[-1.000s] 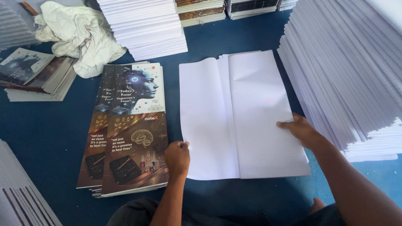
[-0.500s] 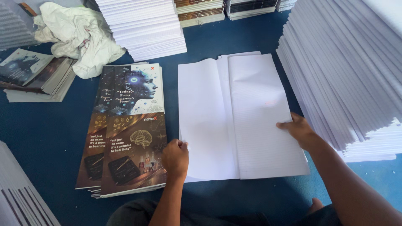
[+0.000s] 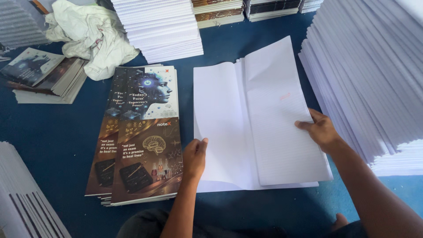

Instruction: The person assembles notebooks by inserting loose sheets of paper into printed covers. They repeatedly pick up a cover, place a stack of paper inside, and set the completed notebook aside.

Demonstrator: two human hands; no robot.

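Note:
A bundle of white lined paper sheets lies open on the blue surface in front of me. My left hand grips its lower left edge, thumb on top, and that edge curls up slightly. My right hand holds the right edge of the upper sheets, which sit slightly raised and skewed over the ones below. A stack of printed glossy covers, dark with a blue head picture and a brown lower half, lies just left of my left hand.
A tall stack of white paper rises at the right, close to my right arm. Another paper stack stands at the back. A crumpled white cloth and loose books lie at the left, with more stacked sheets at bottom left.
The right part of the sheets has lifted and shifted under my right hand, and the left edge now curls up in my left hand. Both hands stayed at the paper's edges.

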